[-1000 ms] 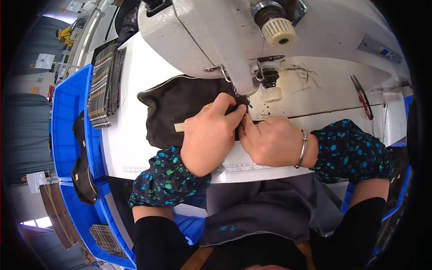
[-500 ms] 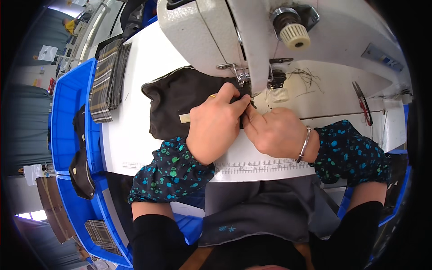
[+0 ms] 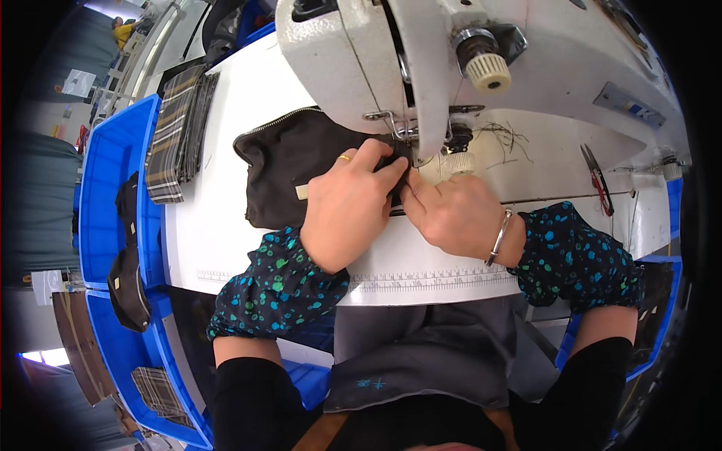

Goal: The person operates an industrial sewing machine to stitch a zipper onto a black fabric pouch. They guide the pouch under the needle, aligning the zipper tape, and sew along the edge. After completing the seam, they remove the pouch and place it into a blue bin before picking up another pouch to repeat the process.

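A black fabric pouch (image 3: pixel 278 169) with a metal zipper along its upper edge and a small cream label lies on the white table, its right end at the needle area of a white sewing machine (image 3: pixel 338 56). My left hand (image 3: pixel 350 203) is closed on the pouch's right part, fingertips bent and pressing the cloth just in front of the presser foot (image 3: pixel 407 134). Close beside it, my right hand (image 3: pixel 455 210) pinches the right edge of the cloth between thumb and fingers. The gripped edge is mostly hidden under my fingers.
Folded plaid cloth (image 3: pixel 171 135) is stacked at the table's left. Blue bins (image 3: pixel 113 188) stand beyond it, with black pouches (image 3: pixel 128 289) over their edge. Thread snips (image 3: pixel 598 180) and loose thread ends (image 3: pixel 508 139) lie right of the needle. A ruler strip (image 3: pixel 429 284) runs along the front edge.
The view has shifted slightly. Both hands stay at the pouch's right edge; the cloth has barely moved, and my left fingertips have shifted a little on it.
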A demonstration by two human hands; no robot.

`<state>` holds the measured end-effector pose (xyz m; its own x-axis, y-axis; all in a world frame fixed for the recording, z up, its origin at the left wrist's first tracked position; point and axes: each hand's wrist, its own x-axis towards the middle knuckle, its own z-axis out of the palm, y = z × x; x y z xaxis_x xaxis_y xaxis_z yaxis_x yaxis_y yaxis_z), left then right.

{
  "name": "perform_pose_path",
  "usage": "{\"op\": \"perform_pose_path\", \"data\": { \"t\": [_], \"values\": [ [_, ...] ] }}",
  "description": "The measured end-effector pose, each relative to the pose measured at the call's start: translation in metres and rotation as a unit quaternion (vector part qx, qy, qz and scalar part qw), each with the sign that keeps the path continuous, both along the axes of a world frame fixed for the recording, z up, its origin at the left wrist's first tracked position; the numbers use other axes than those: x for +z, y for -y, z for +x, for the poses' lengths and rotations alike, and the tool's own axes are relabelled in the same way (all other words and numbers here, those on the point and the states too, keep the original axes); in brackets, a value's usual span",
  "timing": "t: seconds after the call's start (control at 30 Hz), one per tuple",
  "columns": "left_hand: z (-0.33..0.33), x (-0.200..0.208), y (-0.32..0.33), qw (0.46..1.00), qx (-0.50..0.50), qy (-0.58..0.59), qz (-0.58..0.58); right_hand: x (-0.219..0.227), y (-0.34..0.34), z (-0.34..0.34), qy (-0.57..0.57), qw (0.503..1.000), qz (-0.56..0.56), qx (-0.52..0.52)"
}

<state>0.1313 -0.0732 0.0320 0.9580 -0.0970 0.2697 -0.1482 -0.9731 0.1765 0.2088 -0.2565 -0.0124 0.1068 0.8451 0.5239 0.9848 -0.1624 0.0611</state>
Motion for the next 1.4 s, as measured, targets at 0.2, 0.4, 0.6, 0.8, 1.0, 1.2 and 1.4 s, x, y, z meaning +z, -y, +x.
{"op": "perform_pose_path", "data": {
  "t": [0.2,0.4,0.6,0.8,1.0,1.2,1.4],
  "values": [
    [0.000,-0.003,-0.011,0.996,-0.068,0.049,0.029,0.001,0.002,-0.002,0.009,1.000,-0.011,0.001],
    [-0.001,-0.006,-0.009,0.998,-0.050,0.021,0.022,-0.001,0.001,-0.003,0.001,1.000,-0.018,-0.001],
    [0.003,-0.012,-0.005,0.997,-0.054,0.043,0.026,-0.002,0.001,-0.002,0.005,1.000,-0.015,-0.004],
    [0.004,-0.010,-0.005,0.998,-0.052,0.028,0.029,-0.001,0.001,-0.001,0.003,1.000,-0.009,0.000],
    [-0.008,-0.010,-0.002,0.996,-0.070,0.025,0.043,-0.001,0.005,-0.012,0.036,0.999,-0.017,0.009],
    [-0.014,-0.018,0.000,0.992,-0.074,0.045,0.092,0.002,0.009,-0.016,0.046,0.998,-0.025,0.017],
    [-0.015,-0.018,-0.001,0.988,-0.089,0.048,0.117,0.002,0.008,-0.016,0.049,0.998,-0.021,0.015]
  ]
}}
